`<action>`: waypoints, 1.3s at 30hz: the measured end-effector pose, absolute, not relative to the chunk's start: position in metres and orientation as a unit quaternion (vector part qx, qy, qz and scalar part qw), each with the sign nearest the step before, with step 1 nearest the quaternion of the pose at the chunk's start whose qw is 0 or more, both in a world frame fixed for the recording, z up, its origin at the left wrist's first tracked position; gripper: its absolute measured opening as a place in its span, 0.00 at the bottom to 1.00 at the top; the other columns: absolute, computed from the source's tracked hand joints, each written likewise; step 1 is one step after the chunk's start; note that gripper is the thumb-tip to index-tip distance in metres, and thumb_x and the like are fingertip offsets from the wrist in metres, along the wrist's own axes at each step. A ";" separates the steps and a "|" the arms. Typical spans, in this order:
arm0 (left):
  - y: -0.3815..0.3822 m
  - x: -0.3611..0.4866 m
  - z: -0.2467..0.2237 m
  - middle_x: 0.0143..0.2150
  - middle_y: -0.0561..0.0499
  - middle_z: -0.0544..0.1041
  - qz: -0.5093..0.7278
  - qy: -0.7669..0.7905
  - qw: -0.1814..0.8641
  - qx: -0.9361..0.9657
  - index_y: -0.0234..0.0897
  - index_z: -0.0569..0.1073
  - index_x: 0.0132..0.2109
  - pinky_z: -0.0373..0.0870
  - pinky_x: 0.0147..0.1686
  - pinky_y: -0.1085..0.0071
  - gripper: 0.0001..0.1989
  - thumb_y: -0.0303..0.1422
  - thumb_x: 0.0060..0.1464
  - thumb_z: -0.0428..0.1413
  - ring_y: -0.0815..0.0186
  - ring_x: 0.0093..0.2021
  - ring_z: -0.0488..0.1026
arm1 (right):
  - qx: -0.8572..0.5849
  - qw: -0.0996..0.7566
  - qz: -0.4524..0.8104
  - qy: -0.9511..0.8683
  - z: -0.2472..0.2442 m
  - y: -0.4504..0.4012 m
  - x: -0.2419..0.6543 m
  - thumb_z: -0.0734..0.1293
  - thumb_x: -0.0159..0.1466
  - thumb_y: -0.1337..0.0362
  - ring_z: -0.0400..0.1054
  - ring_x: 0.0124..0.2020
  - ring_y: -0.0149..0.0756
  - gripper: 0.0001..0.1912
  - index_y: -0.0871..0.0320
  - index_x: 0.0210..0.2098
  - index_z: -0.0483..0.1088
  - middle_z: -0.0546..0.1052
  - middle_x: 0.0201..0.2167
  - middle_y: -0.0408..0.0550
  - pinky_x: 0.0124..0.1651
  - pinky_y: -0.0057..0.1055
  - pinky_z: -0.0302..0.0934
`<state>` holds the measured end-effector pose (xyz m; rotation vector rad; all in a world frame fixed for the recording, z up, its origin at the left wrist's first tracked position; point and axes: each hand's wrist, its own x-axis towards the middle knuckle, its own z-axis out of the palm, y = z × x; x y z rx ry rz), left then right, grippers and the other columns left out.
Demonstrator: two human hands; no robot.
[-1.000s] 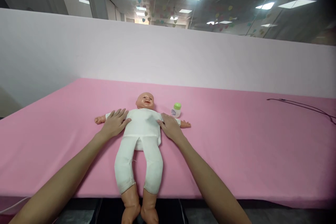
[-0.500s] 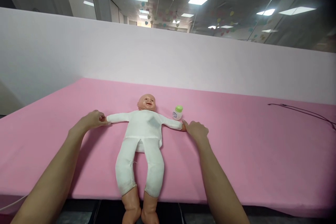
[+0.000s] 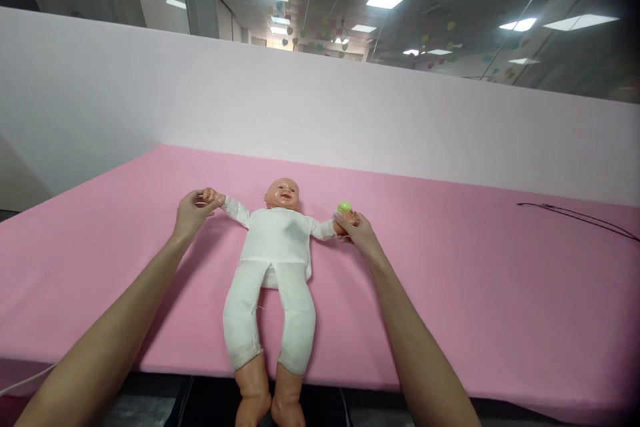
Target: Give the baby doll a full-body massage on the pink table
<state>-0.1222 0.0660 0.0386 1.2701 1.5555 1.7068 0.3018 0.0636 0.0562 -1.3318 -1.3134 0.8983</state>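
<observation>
A baby doll with a white cloth body lies face up on the pink table cover, its feet past the front edge. My left hand is closed on the doll's hand at the left, which is lifted with the sleeve angled upward. On the other side, my right hand grips the doll's other hand, also raised. Right behind that grip shows the green lid of a small jar; the rest of the jar is hidden.
A thin black cord lies at the right of the table. A white partition stands along the back. A pale cable hangs at the lower left edge.
Both my hands have moved inward and raised the doll's hands off the cover. The doll's arms are now bent upward, and my right hand with the doll's hand covers most of the jar.
</observation>
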 end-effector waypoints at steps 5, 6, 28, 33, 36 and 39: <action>0.071 -0.083 0.017 0.37 0.46 0.80 0.654 0.546 0.327 0.408 0.38 0.75 0.35 0.75 0.42 0.62 0.17 0.42 0.47 0.71 0.57 0.40 0.78 | -0.502 0.566 0.354 -0.550 0.030 0.069 0.269 0.76 0.56 0.43 0.75 0.46 0.45 0.40 0.59 0.60 0.68 0.79 0.50 0.56 0.48 0.40 0.74; 0.071 -0.079 0.014 0.39 0.45 0.80 0.653 0.537 0.337 0.415 0.37 0.76 0.36 0.75 0.43 0.62 0.19 0.42 0.44 0.72 0.56 0.42 0.79 | -0.504 0.567 0.335 -0.559 0.022 0.069 0.265 0.76 0.56 0.44 0.74 0.48 0.46 0.42 0.59 0.63 0.66 0.78 0.52 0.56 0.51 0.42 0.73; 0.080 -0.071 -0.001 0.23 0.54 0.66 0.562 0.549 0.299 0.542 0.40 0.64 0.25 0.56 0.27 0.69 0.27 0.56 0.62 0.52 0.67 0.25 0.60 | -0.481 0.491 0.393 -0.611 0.012 0.072 0.248 0.68 0.63 0.35 0.66 0.31 0.38 0.29 0.56 0.31 0.71 0.74 0.28 0.46 0.35 0.33 0.62; 0.085 -0.068 -0.002 0.21 0.54 0.65 0.528 0.585 0.279 0.549 0.39 0.64 0.22 0.52 0.26 0.70 0.29 0.56 0.61 0.54 0.68 0.24 0.59 | -0.512 0.467 0.391 -0.606 0.012 0.083 0.247 0.70 0.60 0.34 0.65 0.29 0.38 0.30 0.57 0.27 0.72 0.73 0.25 0.46 0.32 0.33 0.59; 0.084 -0.077 0.003 0.28 0.51 0.74 0.566 0.523 0.363 0.523 0.36 0.76 0.32 0.61 0.28 0.70 0.27 0.58 0.54 0.62 0.66 0.27 0.66 | -0.473 0.470 0.447 -0.596 0.014 0.083 0.255 0.75 0.58 0.40 0.65 0.28 0.36 0.25 0.57 0.36 0.77 0.74 0.26 0.44 0.33 0.34 0.61; 0.078 -0.094 0.012 0.38 0.46 0.81 0.582 0.441 0.455 0.511 0.35 0.81 0.43 0.72 0.36 0.67 0.27 0.50 0.42 0.73 0.61 0.35 0.75 | -0.419 0.448 0.516 -0.598 0.017 0.080 0.271 0.81 0.54 0.51 0.71 0.34 0.38 0.23 0.53 0.46 0.80 0.80 0.35 0.45 0.40 0.36 0.67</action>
